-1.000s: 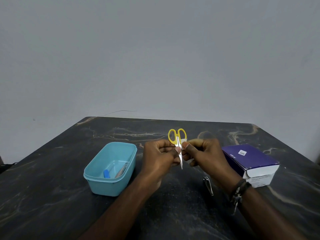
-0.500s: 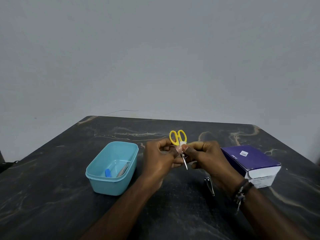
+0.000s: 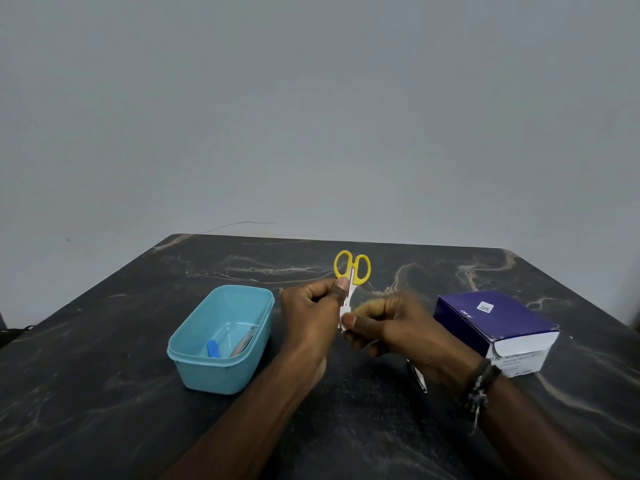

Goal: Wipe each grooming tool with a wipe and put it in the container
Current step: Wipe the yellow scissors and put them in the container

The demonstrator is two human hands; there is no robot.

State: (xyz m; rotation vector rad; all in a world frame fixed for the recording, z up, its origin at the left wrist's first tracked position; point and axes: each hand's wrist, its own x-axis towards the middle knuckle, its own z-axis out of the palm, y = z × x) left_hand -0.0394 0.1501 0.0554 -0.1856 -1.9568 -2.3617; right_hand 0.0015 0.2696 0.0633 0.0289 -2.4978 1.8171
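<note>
I see the scissors [image 3: 352,271] held up above the dark table, small, with bright yellow loop handles pointing away from me and the metal blades pointing down toward me, closed as far as I can tell. A white wipe [image 3: 345,315] is folded round the lower part of the blades — most of it is hidden. The container [image 3: 221,337], a light blue rectangular tub with rounded corners, sits open on the table to the left of the scissors; inside I make out a blue-tipped tool [image 3: 213,348] and a slim metal tool [image 3: 244,344] lying on its floor. Nail clippers [image 3: 417,375] — partly hidden — lie on the table nearer me.
</note>
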